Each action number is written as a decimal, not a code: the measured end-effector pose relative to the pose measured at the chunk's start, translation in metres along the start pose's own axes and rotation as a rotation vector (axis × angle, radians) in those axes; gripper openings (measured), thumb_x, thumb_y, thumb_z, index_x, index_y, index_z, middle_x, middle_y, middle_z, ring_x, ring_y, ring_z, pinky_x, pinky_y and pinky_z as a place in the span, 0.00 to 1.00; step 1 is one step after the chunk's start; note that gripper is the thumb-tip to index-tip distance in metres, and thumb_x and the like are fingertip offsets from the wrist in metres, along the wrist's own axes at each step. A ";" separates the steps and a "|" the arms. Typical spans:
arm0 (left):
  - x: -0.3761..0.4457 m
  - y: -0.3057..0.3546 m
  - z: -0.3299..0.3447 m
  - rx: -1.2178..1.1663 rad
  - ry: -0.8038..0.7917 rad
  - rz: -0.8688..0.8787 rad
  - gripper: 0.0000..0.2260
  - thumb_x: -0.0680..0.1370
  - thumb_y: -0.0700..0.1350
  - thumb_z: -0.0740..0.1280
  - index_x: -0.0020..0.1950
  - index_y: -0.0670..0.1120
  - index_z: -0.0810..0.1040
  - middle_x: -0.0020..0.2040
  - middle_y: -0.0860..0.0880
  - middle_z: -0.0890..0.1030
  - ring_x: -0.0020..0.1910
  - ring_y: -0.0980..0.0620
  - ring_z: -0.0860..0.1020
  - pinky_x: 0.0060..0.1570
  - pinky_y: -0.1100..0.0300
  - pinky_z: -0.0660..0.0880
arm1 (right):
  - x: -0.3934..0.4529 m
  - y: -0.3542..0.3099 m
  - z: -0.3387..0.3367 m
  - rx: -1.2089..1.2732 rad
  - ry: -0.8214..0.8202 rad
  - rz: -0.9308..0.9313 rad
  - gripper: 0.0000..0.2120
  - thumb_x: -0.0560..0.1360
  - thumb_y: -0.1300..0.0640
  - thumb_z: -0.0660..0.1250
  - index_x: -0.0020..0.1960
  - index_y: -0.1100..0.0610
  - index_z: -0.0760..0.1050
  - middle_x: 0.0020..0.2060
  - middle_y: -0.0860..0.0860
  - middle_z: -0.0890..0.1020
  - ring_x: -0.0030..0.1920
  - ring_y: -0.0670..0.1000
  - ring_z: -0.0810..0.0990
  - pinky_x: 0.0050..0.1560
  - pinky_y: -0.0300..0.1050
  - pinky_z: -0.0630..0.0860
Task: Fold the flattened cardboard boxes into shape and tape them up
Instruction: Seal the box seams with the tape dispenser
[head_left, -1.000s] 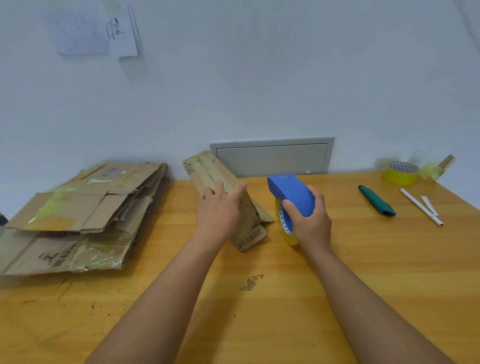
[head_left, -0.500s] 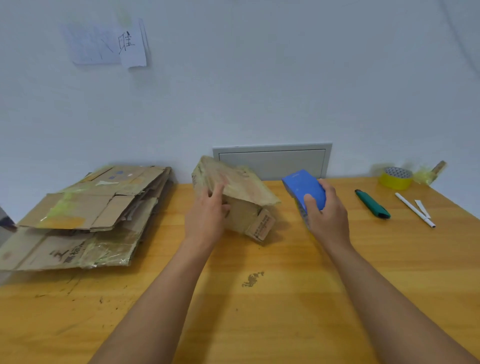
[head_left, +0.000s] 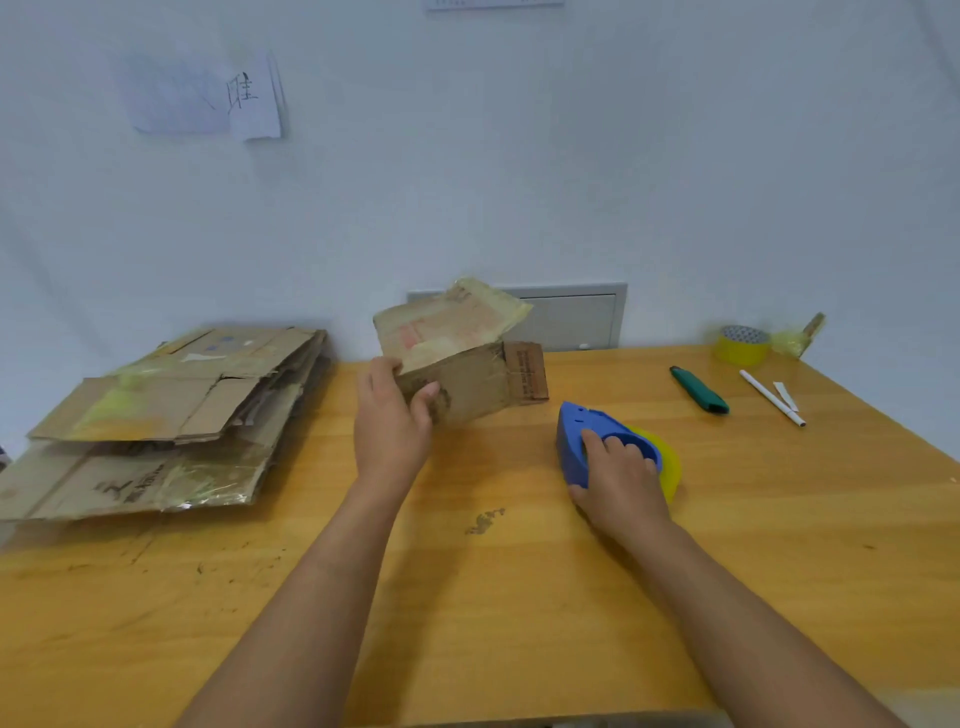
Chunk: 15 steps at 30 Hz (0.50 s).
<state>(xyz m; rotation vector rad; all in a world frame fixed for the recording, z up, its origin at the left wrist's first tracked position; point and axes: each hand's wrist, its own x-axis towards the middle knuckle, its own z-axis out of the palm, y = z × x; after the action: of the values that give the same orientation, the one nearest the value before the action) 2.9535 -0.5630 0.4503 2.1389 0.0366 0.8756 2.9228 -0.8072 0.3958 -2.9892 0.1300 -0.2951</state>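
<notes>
Your left hand (head_left: 392, 426) pinches the small cardboard box (head_left: 467, 364); right hand (head_left: 618, 478) grips the tape dispenser (head_left: 587, 431). Square flaps before taping.

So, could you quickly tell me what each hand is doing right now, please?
Left hand: grips the small worn brown cardboard box.
Right hand: holds the blue plastic tape dispenser on the wooden table.
</notes>
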 end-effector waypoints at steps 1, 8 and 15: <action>-0.003 0.001 0.000 -0.044 0.006 -0.020 0.19 0.79 0.50 0.70 0.65 0.46 0.69 0.58 0.49 0.72 0.51 0.53 0.70 0.47 0.58 0.68 | 0.000 0.000 -0.003 -0.007 -0.022 0.007 0.32 0.77 0.42 0.67 0.76 0.52 0.61 0.67 0.54 0.72 0.65 0.56 0.71 0.64 0.51 0.70; -0.015 0.006 -0.001 -0.673 -0.097 -0.400 0.12 0.79 0.48 0.70 0.56 0.53 0.67 0.53 0.51 0.76 0.51 0.54 0.80 0.48 0.53 0.81 | 0.009 -0.029 -0.039 0.704 0.002 -0.063 0.33 0.76 0.32 0.63 0.73 0.52 0.70 0.63 0.49 0.75 0.60 0.50 0.73 0.54 0.44 0.72; -0.021 -0.009 0.004 -0.486 -0.346 -0.364 0.13 0.79 0.48 0.70 0.56 0.50 0.66 0.56 0.47 0.77 0.46 0.53 0.83 0.48 0.51 0.82 | 0.026 -0.079 -0.029 1.096 -0.029 -0.087 0.24 0.79 0.40 0.65 0.71 0.47 0.70 0.62 0.43 0.78 0.61 0.44 0.76 0.55 0.41 0.76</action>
<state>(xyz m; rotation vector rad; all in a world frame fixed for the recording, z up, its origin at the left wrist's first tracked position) 2.9420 -0.5663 0.4304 1.7204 0.0307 0.2590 2.9479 -0.7354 0.4402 -1.9091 -0.1313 -0.2235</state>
